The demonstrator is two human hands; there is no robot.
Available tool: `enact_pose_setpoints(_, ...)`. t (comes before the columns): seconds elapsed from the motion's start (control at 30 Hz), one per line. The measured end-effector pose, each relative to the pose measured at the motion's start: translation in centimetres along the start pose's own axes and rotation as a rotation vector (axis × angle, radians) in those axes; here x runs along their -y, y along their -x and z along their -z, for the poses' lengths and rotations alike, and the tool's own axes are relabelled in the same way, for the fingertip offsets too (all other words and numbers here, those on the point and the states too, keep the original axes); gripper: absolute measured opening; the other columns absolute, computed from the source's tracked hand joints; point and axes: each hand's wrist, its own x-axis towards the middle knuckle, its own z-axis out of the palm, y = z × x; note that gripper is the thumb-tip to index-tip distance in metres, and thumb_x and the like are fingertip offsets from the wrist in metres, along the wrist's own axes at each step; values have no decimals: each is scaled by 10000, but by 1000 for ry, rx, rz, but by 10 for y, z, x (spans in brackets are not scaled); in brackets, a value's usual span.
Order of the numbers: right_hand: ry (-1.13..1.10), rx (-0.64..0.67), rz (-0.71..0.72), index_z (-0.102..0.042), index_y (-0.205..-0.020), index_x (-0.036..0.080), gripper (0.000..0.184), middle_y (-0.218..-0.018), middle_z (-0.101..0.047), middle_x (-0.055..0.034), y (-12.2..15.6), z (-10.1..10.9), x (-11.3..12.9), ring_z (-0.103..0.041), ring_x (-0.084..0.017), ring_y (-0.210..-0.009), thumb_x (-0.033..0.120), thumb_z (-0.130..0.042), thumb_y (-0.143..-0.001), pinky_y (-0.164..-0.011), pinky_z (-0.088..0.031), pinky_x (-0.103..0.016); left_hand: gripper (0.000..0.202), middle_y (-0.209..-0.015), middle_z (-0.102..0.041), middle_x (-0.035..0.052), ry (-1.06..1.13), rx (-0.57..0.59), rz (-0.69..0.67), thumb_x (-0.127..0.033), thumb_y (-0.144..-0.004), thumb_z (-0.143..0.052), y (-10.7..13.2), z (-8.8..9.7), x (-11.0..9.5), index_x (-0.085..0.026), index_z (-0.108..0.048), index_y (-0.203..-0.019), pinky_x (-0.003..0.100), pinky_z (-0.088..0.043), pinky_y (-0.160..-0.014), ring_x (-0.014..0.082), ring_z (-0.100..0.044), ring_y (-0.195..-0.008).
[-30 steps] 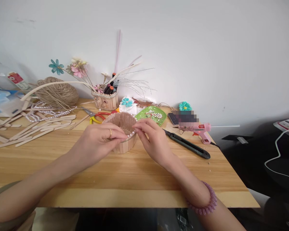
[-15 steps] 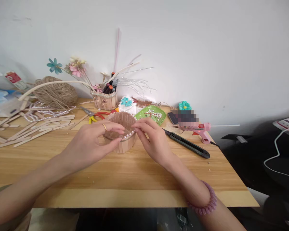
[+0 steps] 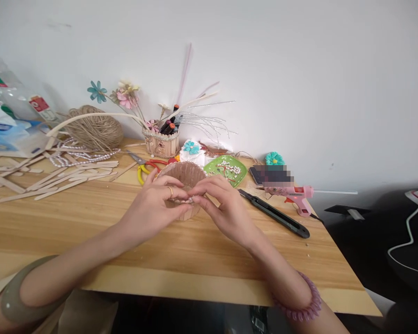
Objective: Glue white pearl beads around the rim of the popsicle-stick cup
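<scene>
Fingertips of the left hand (image 3: 160, 199) and right hand (image 3: 221, 202) meet at the near rim of a wooden-slat basket (image 3: 186, 172).
On both hands the thumb and fingers are bent close together around the rim; whether they pinch any of the tiny pearly beads (image 3: 190, 200) there, I cannot tell. The basket stands upright on the table (image 3: 142, 250), in front of the person. Just behind it to the right lies a green tray (image 3: 214, 163) holding small beads; scissors (image 3: 140, 161) lie to its left. Farther right are a black cutter (image 3: 275, 213) and a pink glue gun (image 3: 301, 199); farther left, loose wooden sticks (image 3: 73, 178).
</scene>
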Motion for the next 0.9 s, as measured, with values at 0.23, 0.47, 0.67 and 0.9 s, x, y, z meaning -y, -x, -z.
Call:
enact_pose_setpoints(0.23, 45, 34, -24, -662, -874, 194, 51, -895, -706, -40, -2, 0, 0, -591, -184, -863, 205, -624, -905, -812, -451, -341, 126, -912, -712, 59, 43, 5, 20, -273, -756, -665, 1, -2, 3, -243, -782, -794, 645, -202, -1114, 259, -654, -970)
enact_pose_setpoints(0.47, 82, 57, -16, -640, -844, 197, 66, -876, -701, -35, -4, 0, -2, -577, -186, -834, 200, -620, -907, -792, -428, -344, 84, -903, -712, 46, 15, -19, 1, -259, -748, -696, 1, -3, 3, -245, -778, -753, 645, -182, -1129, 248, -662, -944)
enact_pose_setpoints(0.67, 97, 77, -13, -638, -836, 200, 74, -857, -705, -24, -5, 1, -1, -578, -188, -832, 200, -620, -908, -804, -407, -351, 78, -879, -708, 47, 14, -15, 16, -256, -744, -708, 0, -3, 2, -239, -783, -758, 645, -181, -1137, 244, -667, -942)
enact_pose_setpoints(0.9, 62, 91, -10, -630, -834, 202, 74, -837, -705, -7, -5, 1, -2, -572, -176, -829, 173, -626, -902, -809, -403, -337, 50, -835, -718, 20, 12, -15, 7, -258, -726, -735, 0, -5, 5, -274, -779, -742, 643, -181, -1132, 245, -663, -965)
